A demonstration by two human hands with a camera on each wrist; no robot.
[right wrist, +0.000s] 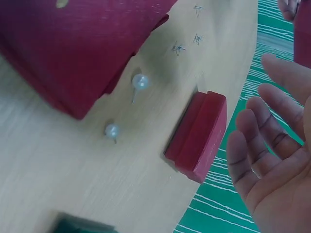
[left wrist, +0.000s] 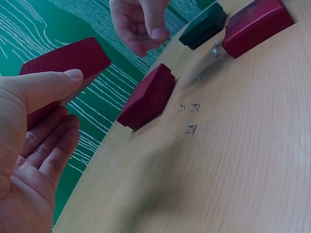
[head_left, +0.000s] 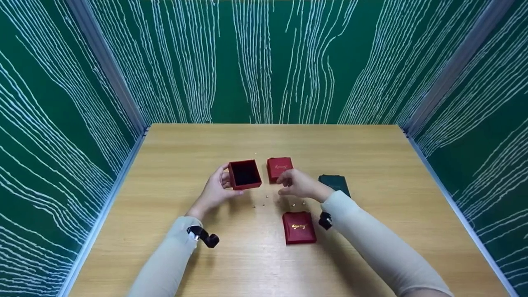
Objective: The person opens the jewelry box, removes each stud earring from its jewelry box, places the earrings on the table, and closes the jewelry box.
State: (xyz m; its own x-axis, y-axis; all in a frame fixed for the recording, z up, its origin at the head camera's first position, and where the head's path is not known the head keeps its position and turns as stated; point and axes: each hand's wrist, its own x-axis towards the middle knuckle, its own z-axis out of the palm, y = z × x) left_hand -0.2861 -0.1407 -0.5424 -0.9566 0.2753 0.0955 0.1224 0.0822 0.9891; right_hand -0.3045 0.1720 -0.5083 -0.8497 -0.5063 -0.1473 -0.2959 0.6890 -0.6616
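Observation:
My left hand (head_left: pixel 214 187) grips a red box (head_left: pixel 244 173) raised over the table, its open black-lined side facing me. In the left wrist view the thumb lies along one red wall (left wrist: pixel 92 53) of that box. With its fingers relaxed and holding nothing, my right hand (head_left: pixel 303 184) hovers close to a smaller-looking red piece (head_left: pixel 279 167) with gold lettering, a box lid by its shape. Below the hands lie a few star-shaped wire earrings (left wrist: pixel 191 128). Two pearl studs (right wrist: pixel 140 81) rest nearer the other red box (right wrist: pixel 82 43).
A red box with gold lettering (head_left: pixel 299 228) lies toward the front of the wooden table (head_left: pixel 185 140). Behind my right wrist is a dark green box (head_left: pixel 335 184), partly hidden by the arm. Green panels with white lines (head_left: pixel 255 62) enclose the table's back and sides.

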